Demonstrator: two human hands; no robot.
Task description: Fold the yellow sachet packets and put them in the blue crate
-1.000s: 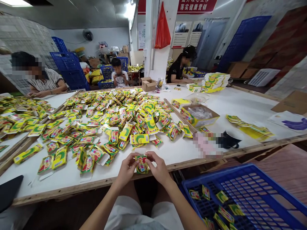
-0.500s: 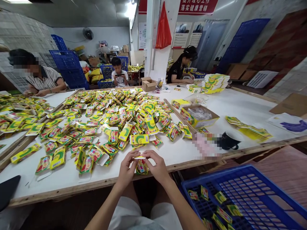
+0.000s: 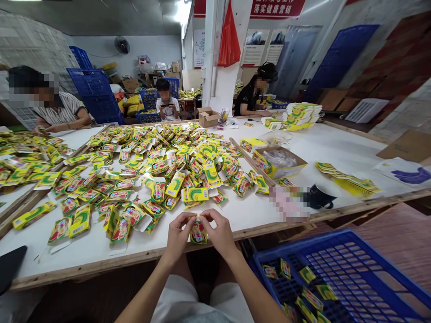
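My left hand (image 3: pixel 177 236) and my right hand (image 3: pixel 219 234) both pinch one small yellow, green and red carton (image 3: pixel 198 232) just above the near edge of the white table (image 3: pixel 101 246). The fingertips of both hands press on the carton's top end. Right behind my hands a large heap of the same flat and half-folded cartons (image 3: pixel 158 170) covers the middle of the table. The closest loose ones (image 3: pixel 133 217) lie to the left of my left hand.
A blue plastic crate (image 3: pixel 340 278) with several folded cartons stands low at my right. An open cardboard box (image 3: pixel 279 161), a black cup (image 3: pixel 318 197), and a stack of flat cartons (image 3: pixel 350 181) sit on the table's right. Three people work beyond the table.
The white top flap, held up half a second ago, is now pressed down into the carton. Both hands stay in place at the table edge.
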